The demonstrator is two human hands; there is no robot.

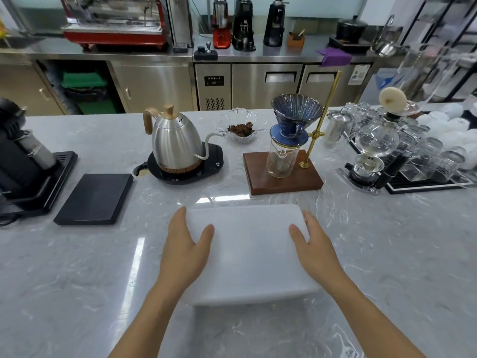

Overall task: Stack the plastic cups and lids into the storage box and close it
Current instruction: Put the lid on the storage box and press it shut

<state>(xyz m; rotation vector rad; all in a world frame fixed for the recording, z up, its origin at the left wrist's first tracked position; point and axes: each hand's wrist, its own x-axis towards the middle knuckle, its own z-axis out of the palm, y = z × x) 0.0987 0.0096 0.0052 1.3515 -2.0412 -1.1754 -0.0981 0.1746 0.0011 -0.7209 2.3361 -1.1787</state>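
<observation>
Two bare forearms reaching in from the near edge, over grey marble counter [77,280].

Left hand [184,251] flat on the left part of the white storage box lid [247,244]; fingers straight along the left edge, thumb splayed across the top. Nothing clasped, palm just pressing. Right hand [313,250] mirrored on the right side, fingers out along the right edge, thumb on top, likewise unclenched and pressing.

Symmetrical placement, most likely to seat the lid evenly on both sides, so closing step judged in hand or near done. Box square to the body, dead centre, between the two palms and directly beneath them. Contents hidden by the opaque lid; cups and lids inside not confirmable. Latches, if any, not visible.

Further back, left: black slab [94,200], then a dark machine on a tray [31,177] at the frame edge. Centre: gooseneck kettle [175,143] on its black base, glass dish [241,126] with brown bits behind. Right of centre: blue ceramic dripper [295,112] over a glass server on a wooden stand [282,177] with brass pole. Far right: siphon brewer [375,146], crowded glassware. All well apart from the box.

Rear: steel counter, red espresso machine [113,19], grinders [244,24].
</observation>
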